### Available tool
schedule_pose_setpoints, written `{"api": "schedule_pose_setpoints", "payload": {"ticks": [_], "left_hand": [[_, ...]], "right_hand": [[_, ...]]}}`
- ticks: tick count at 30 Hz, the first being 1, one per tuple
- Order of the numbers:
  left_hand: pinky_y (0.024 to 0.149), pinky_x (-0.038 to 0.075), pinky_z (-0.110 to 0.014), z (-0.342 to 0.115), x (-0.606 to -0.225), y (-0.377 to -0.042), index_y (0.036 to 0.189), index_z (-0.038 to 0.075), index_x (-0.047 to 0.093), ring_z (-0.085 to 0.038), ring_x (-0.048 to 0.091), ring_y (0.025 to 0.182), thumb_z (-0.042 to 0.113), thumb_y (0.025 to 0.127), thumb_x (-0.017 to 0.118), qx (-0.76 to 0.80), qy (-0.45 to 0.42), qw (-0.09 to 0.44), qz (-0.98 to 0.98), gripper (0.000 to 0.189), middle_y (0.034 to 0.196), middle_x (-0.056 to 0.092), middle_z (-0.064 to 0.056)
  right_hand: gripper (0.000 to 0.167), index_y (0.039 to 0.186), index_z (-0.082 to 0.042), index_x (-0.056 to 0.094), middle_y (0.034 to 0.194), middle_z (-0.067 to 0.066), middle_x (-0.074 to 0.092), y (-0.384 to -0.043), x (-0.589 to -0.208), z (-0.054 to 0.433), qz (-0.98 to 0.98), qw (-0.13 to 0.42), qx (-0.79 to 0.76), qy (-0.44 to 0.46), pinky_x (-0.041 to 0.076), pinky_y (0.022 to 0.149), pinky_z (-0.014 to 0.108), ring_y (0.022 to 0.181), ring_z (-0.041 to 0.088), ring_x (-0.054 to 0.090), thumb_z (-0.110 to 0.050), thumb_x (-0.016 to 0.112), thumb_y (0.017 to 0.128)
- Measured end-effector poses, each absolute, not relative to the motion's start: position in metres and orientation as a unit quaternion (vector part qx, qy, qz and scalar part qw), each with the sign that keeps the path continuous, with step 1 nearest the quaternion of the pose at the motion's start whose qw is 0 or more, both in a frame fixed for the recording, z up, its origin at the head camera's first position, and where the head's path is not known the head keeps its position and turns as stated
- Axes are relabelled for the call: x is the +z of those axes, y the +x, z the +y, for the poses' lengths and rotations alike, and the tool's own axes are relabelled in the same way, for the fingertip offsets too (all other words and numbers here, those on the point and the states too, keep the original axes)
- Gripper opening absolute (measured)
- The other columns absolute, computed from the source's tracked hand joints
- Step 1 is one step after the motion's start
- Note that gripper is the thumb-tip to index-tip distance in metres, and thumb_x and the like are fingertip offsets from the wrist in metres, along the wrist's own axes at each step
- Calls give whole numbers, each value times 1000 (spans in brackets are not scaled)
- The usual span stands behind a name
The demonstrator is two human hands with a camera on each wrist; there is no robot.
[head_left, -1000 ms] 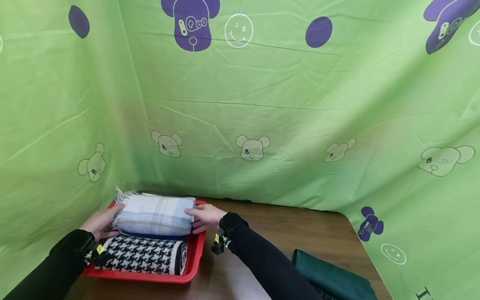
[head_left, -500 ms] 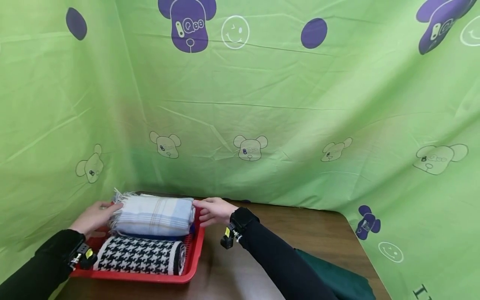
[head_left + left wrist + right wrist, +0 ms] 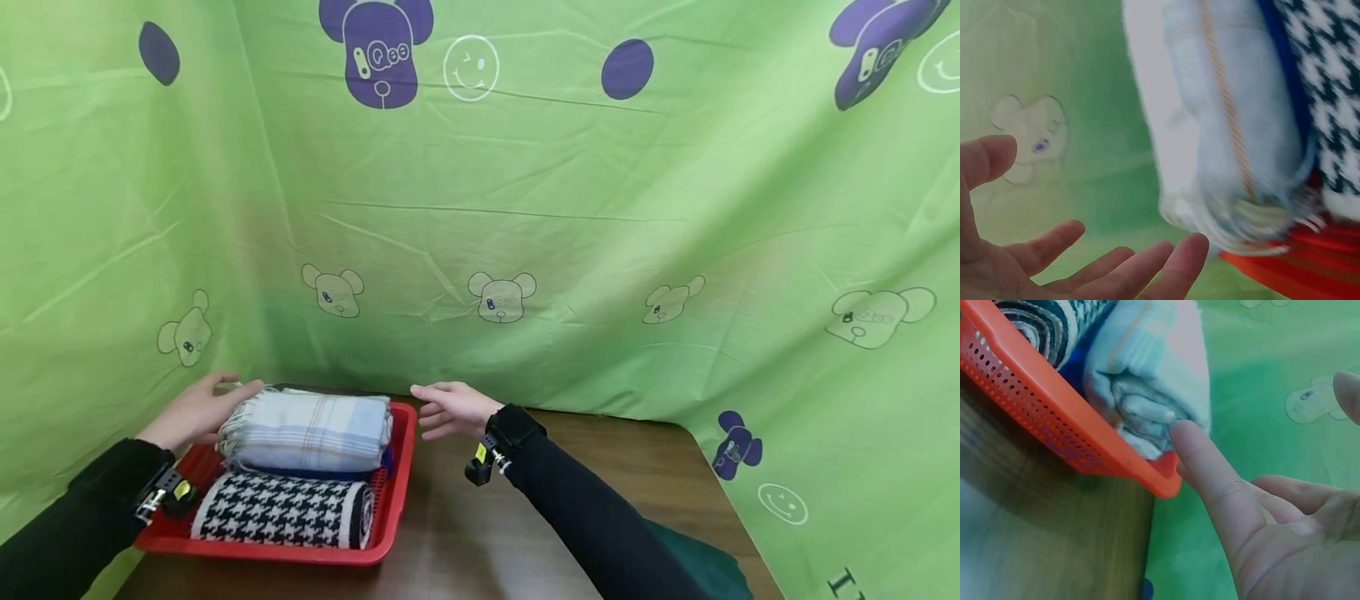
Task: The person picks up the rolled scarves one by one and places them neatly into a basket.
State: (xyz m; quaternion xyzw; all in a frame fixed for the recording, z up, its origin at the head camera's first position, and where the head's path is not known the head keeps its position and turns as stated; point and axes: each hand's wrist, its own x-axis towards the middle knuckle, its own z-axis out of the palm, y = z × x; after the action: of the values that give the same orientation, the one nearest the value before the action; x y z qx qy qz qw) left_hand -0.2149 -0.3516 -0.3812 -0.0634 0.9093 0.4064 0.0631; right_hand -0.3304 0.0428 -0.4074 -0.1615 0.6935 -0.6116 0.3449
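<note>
A rolled light blue and white plaid scarf (image 3: pixel 307 429) with a fringed left end lies in the back of a red perforated plastic basket (image 3: pixel 393 508). In front of it is a rolled black and white houndstooth scarf (image 3: pixel 277 510). A strip of dark blue (image 3: pixel 322 475) shows between the two rolls. My left hand (image 3: pixel 198 412) is at the fringed end, fingers spread and holding nothing; contact with the fringe cannot be told. Past the basket's right rim, my right hand (image 3: pixel 459 408) hovers with extended fingers, apart from the plaid roll (image 3: pixel 1154 369).
A dark green folded cloth (image 3: pixel 701 554) lies at the table's right front, partly hidden by the right forearm. The brown wooden table (image 3: pixel 487 517) ends at a green printed curtain (image 3: pixel 577 208), which rises behind and at both sides.
My right hand has let go of the plaid roll's right end and drawn away rightward. My left hand has come off its left end and risen slightly. The basket looks unmoved.
</note>
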Motion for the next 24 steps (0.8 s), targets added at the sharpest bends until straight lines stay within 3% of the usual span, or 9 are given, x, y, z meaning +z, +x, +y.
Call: {"api": "schedule_pose_setpoints", "payload": {"ticks": [13, 24], "left_hand": [[101, 55, -63, -310, -354, -226, 165, -12, 6, -66, 28, 144, 63, 111, 42, 438, -32, 86, 894, 98, 161, 10, -48], [103, 54, -63, -277, -357, -237, 166, -7, 9, -62, 29, 147, 64, 109, 47, 465, -20, 83, 881, 99, 165, 11, -45]], "right_hand": [[72, 161, 7, 34, 151, 35, 51, -333, -386, 77, 717, 314, -603, -154, 61, 99, 50, 138, 47, 56, -38, 59, 110], [69, 162, 3, 35, 155, 34, 49, -328, -378, 104, 725, 296, -603, -152, 61, 99, 48, 138, 46, 57, -38, 57, 111]]}}
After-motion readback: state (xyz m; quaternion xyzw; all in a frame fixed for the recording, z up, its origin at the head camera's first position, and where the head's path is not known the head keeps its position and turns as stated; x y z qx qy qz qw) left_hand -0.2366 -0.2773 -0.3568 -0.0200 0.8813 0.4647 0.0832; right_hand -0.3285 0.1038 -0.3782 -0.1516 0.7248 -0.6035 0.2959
